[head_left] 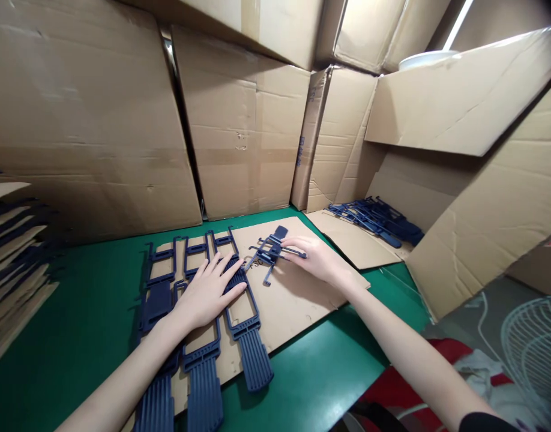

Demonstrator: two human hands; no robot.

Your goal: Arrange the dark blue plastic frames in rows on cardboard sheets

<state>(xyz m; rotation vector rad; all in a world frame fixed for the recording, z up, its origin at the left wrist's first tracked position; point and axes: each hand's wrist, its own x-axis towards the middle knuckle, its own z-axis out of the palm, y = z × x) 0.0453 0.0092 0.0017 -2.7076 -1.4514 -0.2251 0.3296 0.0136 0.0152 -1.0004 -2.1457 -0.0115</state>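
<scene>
My left hand (pixel 210 291) lies with fingers spread over the middle and right of three long dark-blue plastic frames, partly hiding them. Ribbed paddle-shaped ends mark the left frame (pixel 155 402), the middle frame (pixel 203 390) and the right frame (pixel 255 360), and they point toward me. Under them is a flat cardboard sheet (pixel 298 306). To the right, my right hand (pixel 318 258) pinches a smaller dark-blue plastic bracket (pixel 272 251) with thin arms, over the sheet. Whether the bracket touches the sheet I cannot tell.
More blue plastic parts (pixel 377 219) lie piled in an opened carton at the right. Layered cardboard and blue parts (pixel 14 270) are stacked at the left. Large cartons (pixel 239 126) wall off the back of the green table (pixel 90 294). A white fan (pixel 536 348) stands lower right.
</scene>
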